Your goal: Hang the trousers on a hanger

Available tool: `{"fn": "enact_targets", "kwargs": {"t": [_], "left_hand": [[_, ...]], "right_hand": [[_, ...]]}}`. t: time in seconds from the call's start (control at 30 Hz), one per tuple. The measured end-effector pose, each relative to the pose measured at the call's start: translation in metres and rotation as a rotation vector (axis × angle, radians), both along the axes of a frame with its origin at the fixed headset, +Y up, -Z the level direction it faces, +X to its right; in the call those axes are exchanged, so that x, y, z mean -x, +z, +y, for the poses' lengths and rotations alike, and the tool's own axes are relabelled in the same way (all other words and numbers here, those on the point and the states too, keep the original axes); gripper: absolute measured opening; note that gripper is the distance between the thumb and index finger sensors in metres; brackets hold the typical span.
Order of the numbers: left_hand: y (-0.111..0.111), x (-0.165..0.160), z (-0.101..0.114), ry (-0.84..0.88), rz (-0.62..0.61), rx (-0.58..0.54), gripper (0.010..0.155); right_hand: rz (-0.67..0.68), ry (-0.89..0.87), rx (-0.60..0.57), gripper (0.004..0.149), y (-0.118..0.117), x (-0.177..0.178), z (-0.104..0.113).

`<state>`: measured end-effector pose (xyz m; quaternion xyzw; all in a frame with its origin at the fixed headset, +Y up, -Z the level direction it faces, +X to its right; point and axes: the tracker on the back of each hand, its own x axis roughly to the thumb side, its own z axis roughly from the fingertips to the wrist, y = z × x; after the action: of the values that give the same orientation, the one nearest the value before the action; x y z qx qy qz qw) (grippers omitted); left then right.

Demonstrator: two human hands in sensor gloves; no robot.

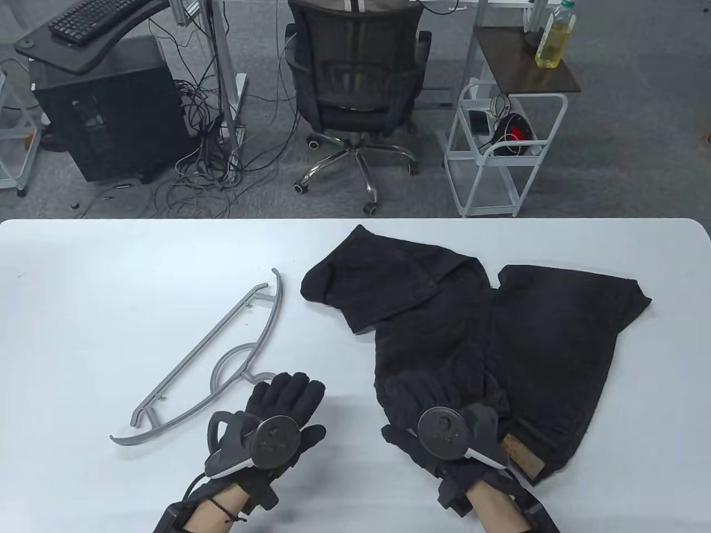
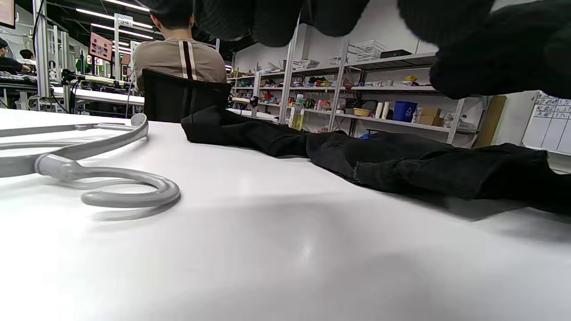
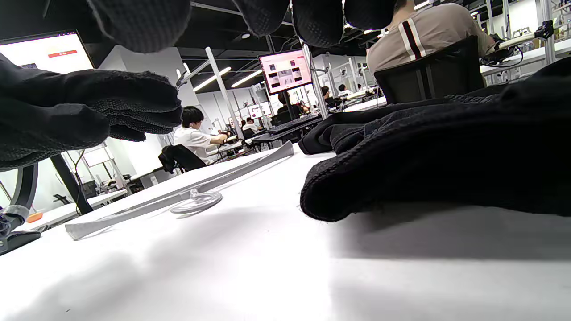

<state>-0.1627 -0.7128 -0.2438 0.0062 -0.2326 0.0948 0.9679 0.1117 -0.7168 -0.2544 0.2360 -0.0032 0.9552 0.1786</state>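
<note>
White tabletop (image 1: pixel 111 288): black trousers (image 1: pixel 500 344) crumpled right of grey hanger (image 1: pixel 222 355); left hand (image 1: pixel 272 427) open, empty beside hanger's hook; right hand (image 1: pixel 439 427) open, resting at trousers' near edge

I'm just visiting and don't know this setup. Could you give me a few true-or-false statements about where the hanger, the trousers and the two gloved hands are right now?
1. The grey hanger lies flat on the white table. True.
2. The black trousers already hang over the hanger. False: they lie crumpled on the table, to the right of the hanger and apart from it.
3. The left hand grips the hanger. False: its fingers are spread just beside the hook, holding nothing.
4. The right hand is over the near edge of the trousers. True, though whether it grips the cloth cannot be told.
5. A bottle of yellow liquid stands on the table beside the trousers. False: it stands on a dark side stand beyond the table.
</note>
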Motion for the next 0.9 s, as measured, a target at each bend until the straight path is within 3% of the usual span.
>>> {"fn": "enact_targets", "kwargs": {"t": [0.9], "left_hand": [[-0.0021, 0.0038, 0.0014, 0.006, 0.007, 0.017, 0.071]], "right_hand": [[0.0, -0.001, 0.022, 0.076, -0.0021, -0.0007, -0.0014]]}}
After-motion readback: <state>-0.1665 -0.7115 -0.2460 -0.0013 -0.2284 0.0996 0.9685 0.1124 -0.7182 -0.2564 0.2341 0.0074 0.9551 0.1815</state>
